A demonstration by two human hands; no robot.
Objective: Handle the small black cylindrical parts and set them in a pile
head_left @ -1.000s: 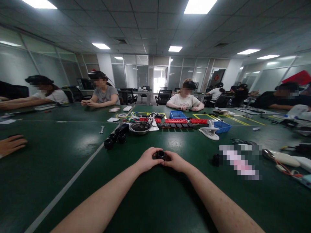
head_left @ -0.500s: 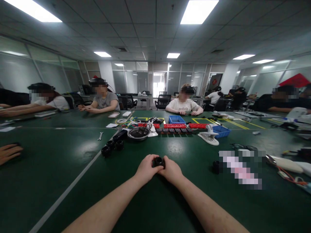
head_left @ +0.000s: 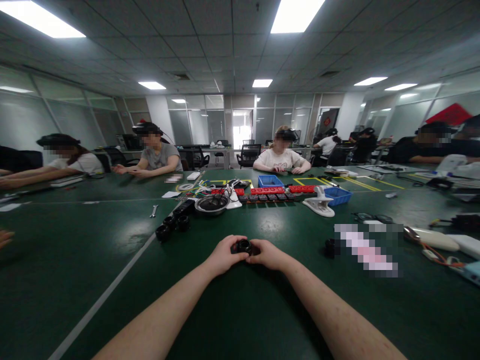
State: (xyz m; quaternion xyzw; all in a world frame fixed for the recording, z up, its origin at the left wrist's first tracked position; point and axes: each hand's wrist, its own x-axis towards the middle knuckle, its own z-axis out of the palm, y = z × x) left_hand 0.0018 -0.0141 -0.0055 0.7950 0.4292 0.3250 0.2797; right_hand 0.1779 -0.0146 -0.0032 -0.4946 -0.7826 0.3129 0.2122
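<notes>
Both hands meet low over the green table [head_left: 112, 260], and between them sits a small black ring-shaped part [head_left: 244, 246], which looks like a short lens barrel or threaded collar. The left hand [head_left: 224, 255] curls around its left side with the fingers closed on it, and the right hand [head_left: 268, 253] closes on the opposite side, so the part is pinched from two directions; such a grip would suit twisting one half against the other, though I cannot tell if it is one piece or two. The part is held just above the table surface, near the person's body, with both forearms stretched forward. Three similar black rings [head_left: 172, 226] stand in a group further to the left, beside the white line, probably kept within reach. One more black part [head_left: 330, 247] lies to the right. Behind them are a round metal dish [head_left: 212, 204], a white clamp [head_left: 319, 204] and a blue tray [head_left: 338, 195]. Other people sit around the far side of the table.
</notes>
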